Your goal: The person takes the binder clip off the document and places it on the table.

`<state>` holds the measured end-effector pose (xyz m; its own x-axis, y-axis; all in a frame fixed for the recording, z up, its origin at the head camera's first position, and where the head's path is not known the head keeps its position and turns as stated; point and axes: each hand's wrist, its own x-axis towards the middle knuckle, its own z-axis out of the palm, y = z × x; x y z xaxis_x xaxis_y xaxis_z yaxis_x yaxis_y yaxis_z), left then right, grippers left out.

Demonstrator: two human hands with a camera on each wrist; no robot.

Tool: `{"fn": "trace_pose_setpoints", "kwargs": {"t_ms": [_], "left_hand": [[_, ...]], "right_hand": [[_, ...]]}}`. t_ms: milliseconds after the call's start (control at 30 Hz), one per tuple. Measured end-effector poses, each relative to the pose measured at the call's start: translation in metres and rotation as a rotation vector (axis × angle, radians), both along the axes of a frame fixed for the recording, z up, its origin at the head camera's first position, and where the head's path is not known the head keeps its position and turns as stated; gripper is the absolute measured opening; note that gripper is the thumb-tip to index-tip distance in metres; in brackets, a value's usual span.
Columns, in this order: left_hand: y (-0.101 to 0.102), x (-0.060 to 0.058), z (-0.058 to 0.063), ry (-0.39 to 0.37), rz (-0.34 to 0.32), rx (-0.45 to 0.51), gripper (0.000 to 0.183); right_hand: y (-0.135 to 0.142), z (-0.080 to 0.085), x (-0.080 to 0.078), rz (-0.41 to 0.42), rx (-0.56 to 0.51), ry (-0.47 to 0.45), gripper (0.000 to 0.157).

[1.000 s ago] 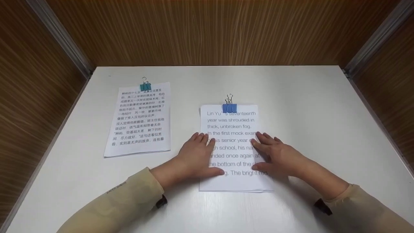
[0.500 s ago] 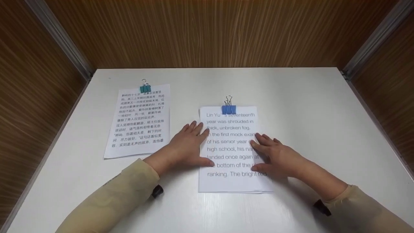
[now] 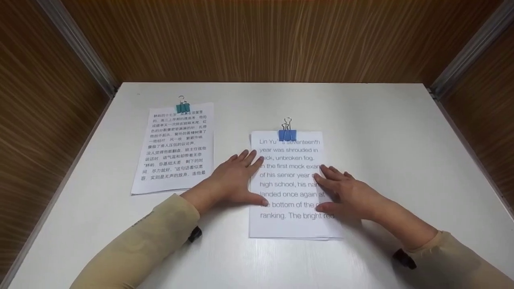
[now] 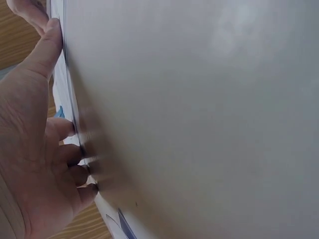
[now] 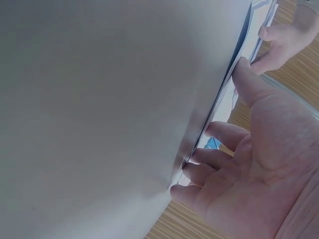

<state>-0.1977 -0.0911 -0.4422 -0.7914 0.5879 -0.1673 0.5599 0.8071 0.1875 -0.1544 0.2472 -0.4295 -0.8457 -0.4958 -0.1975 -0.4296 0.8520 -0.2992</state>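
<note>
A stack of white sheets printed in large English type lies in front of me. At its top edge a blue binder clip grips the pages, wire handles pointing away from me. My left hand rests at the stack's left edge, fingers spread and thumb on the paper. Along the right edge lies my right hand, its fingers and thumb overlapping the margin. Both wrist views show fingertips down at the edge of the sheets, palms raised off the table.
To the left lies a second stack of sheets with Chinese text, held by a teal binder clip. Everything lies on a white table, walled by brown wood-grain panels at the back and sides.
My left hand has shifted left and away from me, from over the text to the stack's left edge. The right hand has stayed in place; the view has moved slightly.
</note>
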Motion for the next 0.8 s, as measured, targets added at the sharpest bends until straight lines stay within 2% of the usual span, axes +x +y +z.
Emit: {"fn": "trace_pose_setpoints", "kwargs": {"t_ms": [167, 300, 400, 533, 700, 800], "left_hand": [[0.002, -0.001, 0.001, -0.002, -0.007, -0.018, 0.127], [0.001, -0.001, 0.002, -0.010, -0.002, -0.019, 0.127], [0.001, -0.002, 0.003, -0.010, 0.003, -0.017, 0.127], [0.001, -0.002, 0.005, 0.000, 0.005, -0.027, 0.128], [0.003, -0.001, 0.006, -0.013, 0.004, -0.044, 0.127], [0.004, -0.001, 0.007, -0.016, 0.003, -0.053, 0.127]], "right_hand": [[0.006, -0.001, -0.005, -0.002, -0.045, 0.031, 0.083], [0.009, 0.006, -0.021, -0.027, -0.137, 0.090, 0.083], [0.011, 0.015, -0.040, -0.059, -0.243, 0.132, 0.082], [0.009, 0.026, -0.073, -0.142, -0.385, 0.149, 0.078], [-0.003, 0.029, -0.113, -0.262, -0.530, 0.082, 0.076], [-0.013, 0.029, -0.135, -0.322, -0.577, 0.021, 0.076]]}}
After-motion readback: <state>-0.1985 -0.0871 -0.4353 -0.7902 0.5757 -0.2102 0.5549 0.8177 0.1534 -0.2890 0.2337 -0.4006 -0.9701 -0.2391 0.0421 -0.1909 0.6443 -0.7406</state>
